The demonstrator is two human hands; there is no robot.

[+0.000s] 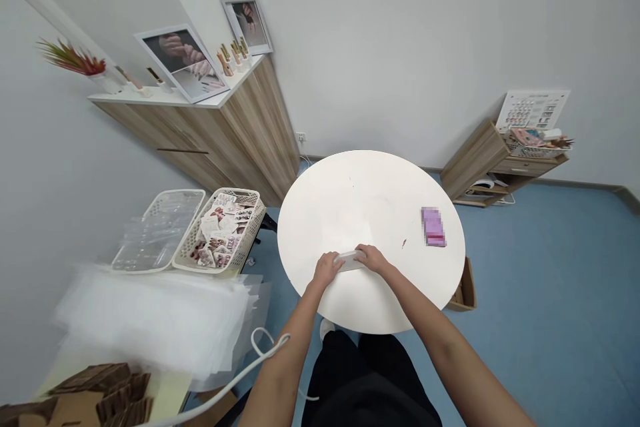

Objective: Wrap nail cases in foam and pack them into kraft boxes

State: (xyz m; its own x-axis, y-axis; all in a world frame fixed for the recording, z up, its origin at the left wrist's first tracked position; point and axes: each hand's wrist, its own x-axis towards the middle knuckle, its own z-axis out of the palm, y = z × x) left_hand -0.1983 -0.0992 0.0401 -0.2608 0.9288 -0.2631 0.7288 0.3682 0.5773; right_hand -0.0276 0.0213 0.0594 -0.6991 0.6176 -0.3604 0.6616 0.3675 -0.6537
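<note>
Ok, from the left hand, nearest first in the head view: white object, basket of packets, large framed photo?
From the left hand:
1. The white object: touching it, to its right.
2. The basket of packets: off to its left.
3. The large framed photo: farthest, up beyond the basket.

Both bare forearms are seen extended forward and angled inward, the left forearm [293, 347] and right forearm [425, 320] converging toward the centre of the view. The left hand [327, 270] and right hand [373, 259] are held close together, backs upward — the fingers [363, 253] are curled downward. The legs [370, 367] are observed below, clad in black.
</note>
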